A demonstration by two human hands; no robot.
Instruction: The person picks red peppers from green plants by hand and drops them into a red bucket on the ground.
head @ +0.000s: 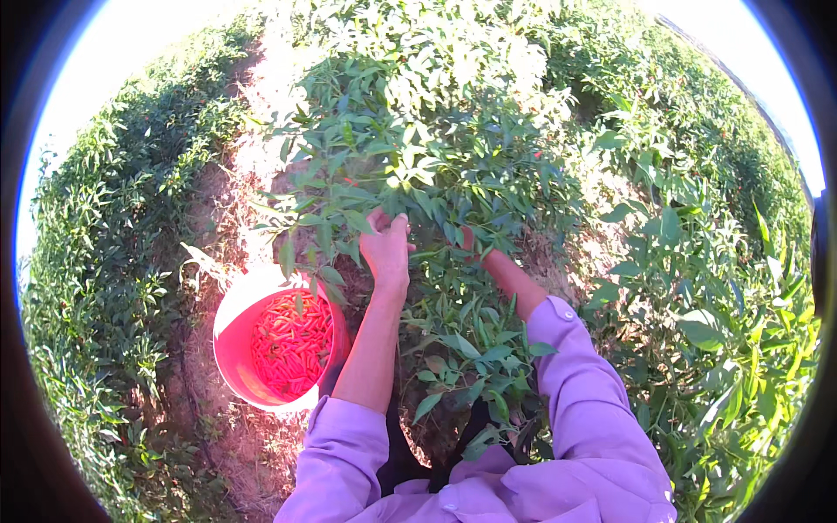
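A leafy chili pepper plant [366, 150] fills the middle of the view, with a few red peppers among its leaves, one red pepper [351, 182] showing just above my left hand. My left hand [387, 245] reaches into the foliage, thumb and fingers bent close together; whether something is between them cannot be made out. Deeper in the same plant is my right hand [472, 245], mostly covered by leaves, so its fingers and anything in them are hidden. Left of my left forearm stands a red bucket [232, 340], partly filled with red chili peppers [294, 343].
Another row of pepper plants [111, 216] runs along the left, beyond a strip of dry soil [245, 451]. Dense plants [706, 314] stand close on the right. Low branches [484, 356] spread between my forearms, above my legs.
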